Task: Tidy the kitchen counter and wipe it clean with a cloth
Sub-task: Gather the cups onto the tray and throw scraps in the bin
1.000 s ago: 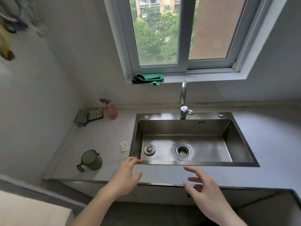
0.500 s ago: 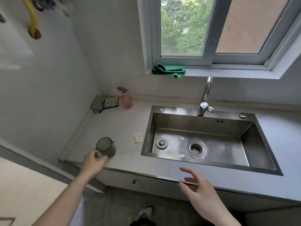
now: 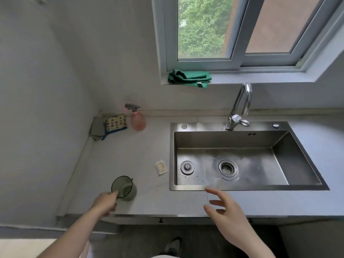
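A dark green mug stands on the grey counter near its front left edge. My left hand is at the mug's near side, thumb on the rim and fingers curled round where its handle sits. My right hand hovers over the counter's front edge below the sink, fingers spread and holding nothing. A folded green cloth lies on the window sill. A small crumpled wrapper lies on the counter just left of the sink.
A steel sink with a tap fills the counter's middle. A pink spray bottle, a spotted sponge and a grey rag sit in the back left corner by the wall.
My left hand has moved left from the sink's front edge to the mug and closed on its near side. The view has swung left and down; my right hand stayed over the counter's edge.
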### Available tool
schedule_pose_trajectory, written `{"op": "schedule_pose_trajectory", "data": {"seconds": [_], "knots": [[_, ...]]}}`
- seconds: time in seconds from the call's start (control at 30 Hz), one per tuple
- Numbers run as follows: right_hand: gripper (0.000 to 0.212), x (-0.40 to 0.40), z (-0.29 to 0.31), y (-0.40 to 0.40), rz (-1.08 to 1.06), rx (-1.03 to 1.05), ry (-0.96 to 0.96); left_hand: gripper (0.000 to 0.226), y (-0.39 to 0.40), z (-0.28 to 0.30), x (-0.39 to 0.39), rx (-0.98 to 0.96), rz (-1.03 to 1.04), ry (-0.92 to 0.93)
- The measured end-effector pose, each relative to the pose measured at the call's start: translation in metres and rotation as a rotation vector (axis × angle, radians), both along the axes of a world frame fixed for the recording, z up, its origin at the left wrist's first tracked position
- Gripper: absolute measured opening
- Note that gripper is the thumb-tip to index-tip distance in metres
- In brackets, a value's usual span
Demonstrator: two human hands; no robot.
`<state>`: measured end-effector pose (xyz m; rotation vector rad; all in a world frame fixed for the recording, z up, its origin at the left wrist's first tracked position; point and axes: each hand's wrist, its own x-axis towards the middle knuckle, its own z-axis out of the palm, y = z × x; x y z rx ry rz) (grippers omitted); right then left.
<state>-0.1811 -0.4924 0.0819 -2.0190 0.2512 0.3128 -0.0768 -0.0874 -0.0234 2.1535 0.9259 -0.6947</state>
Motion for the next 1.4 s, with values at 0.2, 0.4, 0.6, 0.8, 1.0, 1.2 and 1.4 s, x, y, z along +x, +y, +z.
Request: {"op": "schedule_pose_trajectory", "data": {"seconds": [0.2,0.4,0.6,0.8,1.0,1.2,1.4], "knots": [[0.040,-0.007,-0.010,0.003,-0.139,0.001,0.033,0.035,-0.032,0.017,0.015,-0.119,-0.113,-0.073],[0.041,-0.038,-0.007,-0.011,-0.342,0.049,0.083,0.054,-0.125,0.071,0.032,-0.299,-0.420,-0.212],[0.039,-0.093,0.008,-0.060,-0.576,0.039,0.060,0.046,-0.232,0.103,0.017,-0.395,-0.738,-0.264],[0.038,-0.160,0.016,-0.117,-0.781,0.010,0.018,0.039,-0.335,0.119,-0.027,-0.534,-0.901,-0.265],[0.036,-0.221,0.018,-0.179,-0.885,-0.006,-0.017,0.031,-0.421,0.133,-0.071,-0.636,-0.970,-0.261],[0.037,-0.271,0.026,-0.244,-0.936,-0.024,-0.013,0.031,-0.493,0.142,-0.114,-0.690,-0.968,-0.244],[0.036,-0.309,0.029,-0.287,-1.027,-0.014,0.003,0.029,-0.549,0.139,-0.133,-0.730,-0.995,-0.187]]}}
